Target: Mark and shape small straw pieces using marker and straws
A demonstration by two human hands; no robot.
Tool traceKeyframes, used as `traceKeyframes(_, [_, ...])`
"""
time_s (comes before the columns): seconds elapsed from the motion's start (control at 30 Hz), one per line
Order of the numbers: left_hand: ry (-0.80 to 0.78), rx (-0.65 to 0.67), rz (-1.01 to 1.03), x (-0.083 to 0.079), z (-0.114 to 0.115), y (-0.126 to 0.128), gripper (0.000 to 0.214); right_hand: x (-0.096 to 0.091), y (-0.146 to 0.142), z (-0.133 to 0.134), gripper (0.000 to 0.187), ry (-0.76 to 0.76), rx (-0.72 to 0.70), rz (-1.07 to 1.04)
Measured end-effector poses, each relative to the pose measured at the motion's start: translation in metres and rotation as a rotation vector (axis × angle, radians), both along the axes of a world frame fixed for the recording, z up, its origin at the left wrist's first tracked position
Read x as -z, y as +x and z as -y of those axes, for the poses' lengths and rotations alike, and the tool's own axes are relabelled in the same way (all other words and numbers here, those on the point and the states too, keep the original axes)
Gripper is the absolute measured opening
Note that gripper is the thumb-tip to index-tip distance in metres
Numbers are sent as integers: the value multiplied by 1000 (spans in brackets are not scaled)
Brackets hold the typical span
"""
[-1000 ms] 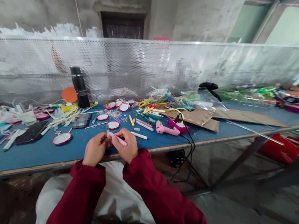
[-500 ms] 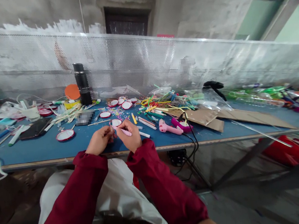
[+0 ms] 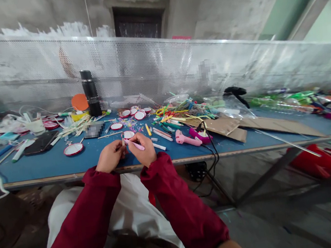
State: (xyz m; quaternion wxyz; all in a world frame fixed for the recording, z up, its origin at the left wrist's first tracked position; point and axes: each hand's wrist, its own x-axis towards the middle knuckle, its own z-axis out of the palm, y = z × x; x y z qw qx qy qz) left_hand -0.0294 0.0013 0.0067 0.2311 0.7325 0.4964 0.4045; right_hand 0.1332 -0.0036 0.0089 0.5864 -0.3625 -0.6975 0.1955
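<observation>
My left hand [image 3: 110, 156] is closed, its fingertips pinching a small light-brown stick [image 3: 123, 142] held upright, probably wooden. In my right hand [image 3: 144, 150] is a pink marker pen [image 3: 138, 146], gripped like a pencil with its tip end at the stick. Both hands are close together above the front edge of the blue table [image 3: 98, 161]. Just behind them lies a round white disc with a red rim [image 3: 129, 134]. A similar red-rimmed disc [image 3: 73, 149] rests to the left. White and coloured marker pens [image 3: 162, 134] are strewn beside my right hand.
A pink glue gun [image 3: 187, 138] with a black cord lies to the right, near flat cardboard [image 3: 221, 126]. On the left are a phone [image 3: 41, 143] and a black thermos [image 3: 91, 94]. Tangled coloured cords [image 3: 188, 111] pile up before the perforated metal screen [image 3: 147, 70].
The camera view has shifted slightly. My hands keep nearly the same pose, with the pink marker pen still at the small stick.
</observation>
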Motion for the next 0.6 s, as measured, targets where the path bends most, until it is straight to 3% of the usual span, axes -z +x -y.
traceKeyframes(0.6, [25,-46,-87,-3,4,1,22,4,1,-4,18,-19,13,28])
